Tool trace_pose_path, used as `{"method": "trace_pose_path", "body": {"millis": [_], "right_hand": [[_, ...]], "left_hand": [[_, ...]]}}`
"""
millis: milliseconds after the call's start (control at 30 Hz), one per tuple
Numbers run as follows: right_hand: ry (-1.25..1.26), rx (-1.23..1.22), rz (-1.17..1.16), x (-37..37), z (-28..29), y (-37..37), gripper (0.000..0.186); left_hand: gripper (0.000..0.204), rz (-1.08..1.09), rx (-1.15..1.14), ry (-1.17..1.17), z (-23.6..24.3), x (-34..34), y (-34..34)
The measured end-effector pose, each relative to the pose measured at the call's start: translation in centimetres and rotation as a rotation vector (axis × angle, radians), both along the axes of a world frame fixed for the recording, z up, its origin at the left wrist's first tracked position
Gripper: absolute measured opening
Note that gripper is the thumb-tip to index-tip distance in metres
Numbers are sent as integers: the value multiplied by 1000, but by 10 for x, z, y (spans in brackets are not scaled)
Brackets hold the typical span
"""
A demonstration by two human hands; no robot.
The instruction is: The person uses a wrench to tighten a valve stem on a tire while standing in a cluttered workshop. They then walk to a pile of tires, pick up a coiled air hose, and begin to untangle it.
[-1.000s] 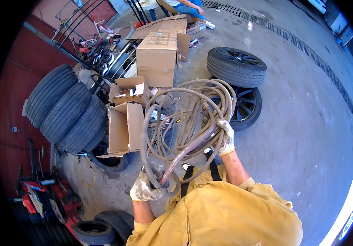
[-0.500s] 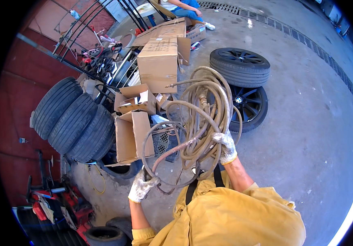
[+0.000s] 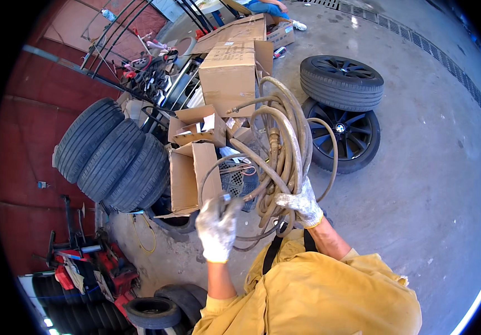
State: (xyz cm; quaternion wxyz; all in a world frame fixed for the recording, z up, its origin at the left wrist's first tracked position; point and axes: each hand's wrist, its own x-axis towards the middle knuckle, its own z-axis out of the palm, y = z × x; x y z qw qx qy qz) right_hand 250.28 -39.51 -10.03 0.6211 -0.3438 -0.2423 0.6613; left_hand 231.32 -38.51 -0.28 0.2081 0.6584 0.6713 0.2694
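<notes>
A long, dirty brown hose (image 3: 293, 142) hangs in a thick bundle of loops in front of me, with a brass-coloured coupling (image 3: 274, 139) among the coils. My right hand (image 3: 301, 205), in a white work glove, is closed around the lower part of the bundle. My left hand (image 3: 218, 226), gloved too, is raised at the left of the coils. Its fingers look spread apart, though motion blurs them. A thinner loose loop of the hose passes behind that hand, and I cannot see whether they touch. One hose end with a metal fitting sticks out to the upper left.
Beyond the hose, a tyre on a black wheel (image 3: 341, 84) rests on another wheel (image 3: 345, 137). Open cardboard boxes (image 3: 182, 178) and a large carton (image 3: 226, 78) stand ahead. Several tyres (image 3: 112, 159) lean at left, near red equipment (image 3: 112, 262). A person (image 3: 274, 8) sits far ahead.
My left hand has moved up and right, and its fingers have come apart from the hose loop. The bundle is narrower, still in my right hand. The whole view has shifted slightly.
</notes>
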Motion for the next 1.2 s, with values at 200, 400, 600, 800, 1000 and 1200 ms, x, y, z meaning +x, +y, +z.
{"method": "trace_pose_path", "body": {"millis": [200, 400, 600, 800, 1000, 1200], "right_hand": [[47, -54, -30, -3, -11, 3, 62], [69, -66, -85, 17, -25, 5, 40], [63, -95, -235, 30, -17, 10, 50], [86, -68, -250, 37, -25, 9, 56], [74, -51, -265, 35, -21, 3, 53], [37, -92, -313, 35, -22, -1, 46]], "left_hand": [[41, -358, -47, 171, -33, 35, 40], [27, -414, -263, -10, -33, 11, 31], [36, -168, -353, -439, -41, -42, -3], [59, -208, -296, -692, -41, -54, -16], [32, -91, -242, -1265, -66, -75, -35], [50, -229, 35, -1361, -69, -63, -20]]}}
